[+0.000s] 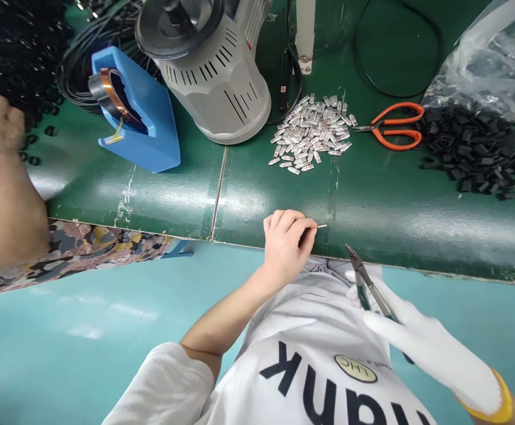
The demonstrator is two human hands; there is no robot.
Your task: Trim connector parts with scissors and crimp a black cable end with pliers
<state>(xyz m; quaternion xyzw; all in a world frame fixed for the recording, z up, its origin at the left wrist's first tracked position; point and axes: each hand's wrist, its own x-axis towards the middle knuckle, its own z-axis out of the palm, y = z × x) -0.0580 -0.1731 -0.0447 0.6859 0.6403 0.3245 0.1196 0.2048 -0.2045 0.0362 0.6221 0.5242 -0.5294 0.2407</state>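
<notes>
My left hand (286, 245) is bare and closed at the table's front edge. Between its thumb and finger it pinches a small metal piece (322, 226), whose thin silvery end sticks out to the right; the rest is hidden by the fingers. My right hand (393, 310), in a white glove with a yellow cuff, is wrapped round a pair of pliers (368, 283). The plier jaws point up and left toward the table edge, apart from the metal piece. Beyond my left hand lies a heap of small silvery metal pieces (313, 133) on the green table (257, 195).
Orange-handled scissors (397, 126) and a pile of black plastic parts (470, 147) lie to the right, near a clear plastic bag (496, 65). A grey machine (217, 77) and a blue tape dispenser (151, 124) stand left. Another person's arm (5, 195) is at far left.
</notes>
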